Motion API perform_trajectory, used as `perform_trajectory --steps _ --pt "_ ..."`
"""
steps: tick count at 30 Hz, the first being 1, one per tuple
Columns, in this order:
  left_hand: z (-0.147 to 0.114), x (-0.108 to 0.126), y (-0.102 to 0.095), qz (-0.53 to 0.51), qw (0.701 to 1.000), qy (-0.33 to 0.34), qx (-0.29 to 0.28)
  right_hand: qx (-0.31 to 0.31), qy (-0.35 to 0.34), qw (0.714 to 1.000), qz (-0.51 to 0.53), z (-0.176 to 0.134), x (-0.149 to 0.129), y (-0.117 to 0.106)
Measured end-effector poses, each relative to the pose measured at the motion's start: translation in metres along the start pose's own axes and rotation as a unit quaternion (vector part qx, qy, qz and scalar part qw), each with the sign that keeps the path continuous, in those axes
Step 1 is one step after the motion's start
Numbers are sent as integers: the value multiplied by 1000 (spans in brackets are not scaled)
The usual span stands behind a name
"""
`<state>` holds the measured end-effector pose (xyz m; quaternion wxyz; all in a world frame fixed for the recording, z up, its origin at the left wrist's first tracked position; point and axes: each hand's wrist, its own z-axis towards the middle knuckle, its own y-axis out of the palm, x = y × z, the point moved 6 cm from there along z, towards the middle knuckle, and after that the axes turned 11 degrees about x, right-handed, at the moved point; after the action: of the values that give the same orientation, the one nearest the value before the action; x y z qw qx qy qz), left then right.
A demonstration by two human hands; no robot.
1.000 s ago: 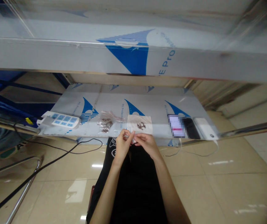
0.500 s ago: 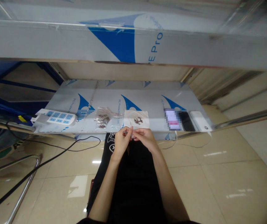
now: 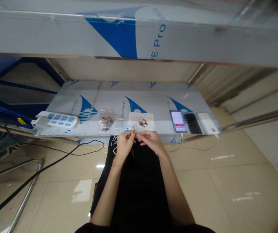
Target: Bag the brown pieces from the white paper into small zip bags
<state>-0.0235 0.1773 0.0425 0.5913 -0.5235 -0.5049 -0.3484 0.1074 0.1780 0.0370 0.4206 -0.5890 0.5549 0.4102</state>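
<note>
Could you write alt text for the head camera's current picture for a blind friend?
A person's bare left hand and right hand are close together at the near edge of a grey film-covered shelf; anything pinched is too small to identify. Beyond them, small brown pieces lie on a square white sheet, beside clear plastic packaging with similar pieces.

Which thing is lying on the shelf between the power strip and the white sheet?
In the head view, a clear bag holding small brown pieces lies between the power strip and the white sheet.
</note>
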Motion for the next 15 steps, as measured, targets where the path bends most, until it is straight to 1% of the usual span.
perform_trajectory --steps 2,3,4,6,8,11,15 --pt "0 0 0 1 1000 2 -2 10 -1 1000 -12 -1 -1 1" --pt "0 -1 0 10 1000 3 -1 27 -14 999 -31 -1 -2 0" --pt "0 -2 -1 22 1000 2 1 54 -38 996 -58 -1 -5 -2" --pt "-1 -3 -2 55 998 2 12 116 -105 980 -122 -2 -12 -6" --pt "-2 -3 -2 81 996 11 24 150 -165 960 -170 -4 -19 -6" --pt "-2 1 -1 98 994 35 28 147 -210 943 -210 -5 -23 -2" --pt "-2 7 4 133 988 72 1 136 -229 925 -272 -5 -21 1"
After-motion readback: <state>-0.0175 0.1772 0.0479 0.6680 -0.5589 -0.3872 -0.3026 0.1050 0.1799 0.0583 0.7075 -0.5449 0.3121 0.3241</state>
